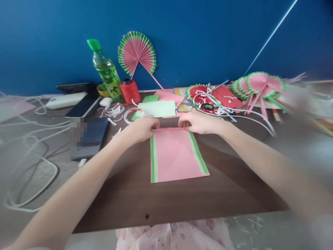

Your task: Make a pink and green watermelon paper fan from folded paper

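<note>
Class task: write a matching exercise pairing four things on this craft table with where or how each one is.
Things:
1. pink paper sheet with green-and-white side strips
2. clear plastic bottle with leafy label
3. red spool of thread
4. pink pleated paper fan with green rim

States:
A. leaning against the blue wall
B. closed with a green cap
C. far edge held by left hand and right hand
D. standing just right of the bottle

Pairs: 1-C, 2-B, 3-D, 4-A
</note>
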Available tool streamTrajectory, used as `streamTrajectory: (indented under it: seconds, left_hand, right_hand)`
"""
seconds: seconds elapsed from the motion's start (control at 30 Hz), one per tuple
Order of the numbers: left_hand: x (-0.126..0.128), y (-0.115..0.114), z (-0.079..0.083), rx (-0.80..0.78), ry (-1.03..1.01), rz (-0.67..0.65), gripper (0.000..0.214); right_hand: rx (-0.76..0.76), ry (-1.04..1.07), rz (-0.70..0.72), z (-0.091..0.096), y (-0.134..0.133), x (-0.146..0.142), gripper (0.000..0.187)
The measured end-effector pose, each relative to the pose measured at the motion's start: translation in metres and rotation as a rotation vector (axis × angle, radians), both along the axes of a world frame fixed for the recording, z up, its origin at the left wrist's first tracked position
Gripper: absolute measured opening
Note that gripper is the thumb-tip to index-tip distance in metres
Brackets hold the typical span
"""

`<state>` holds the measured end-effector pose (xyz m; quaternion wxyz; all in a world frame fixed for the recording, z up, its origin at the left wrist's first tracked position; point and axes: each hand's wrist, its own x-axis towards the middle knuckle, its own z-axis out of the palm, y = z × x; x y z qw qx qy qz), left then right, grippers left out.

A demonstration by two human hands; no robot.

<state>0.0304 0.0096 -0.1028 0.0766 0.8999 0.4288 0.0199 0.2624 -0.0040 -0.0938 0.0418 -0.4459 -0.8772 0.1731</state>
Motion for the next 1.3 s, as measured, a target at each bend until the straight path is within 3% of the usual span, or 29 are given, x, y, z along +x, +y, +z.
streamTrajectory:
  seconds: [0.3,0.73,1.3]
  left_hand:
    - [-0.001,0.002,-0.004,0.067,0.054,0.038,0.02]
    - [0.009,-0.013,0.008,0.094,0.18,0.119,0.02]
    - [0.008,-0.013,0.005,0.124,0.172,0.018,0.025]
  right_hand:
    - [0.027,-0.017,0.029,-0.003,0.001,0.0,0.014]
    - [0.073,-0.104,0.031,-0.005,0.001,0.0,0.011]
    - [0.039,-0.128,0.059,-0.002,0.003,0.005,0.011]
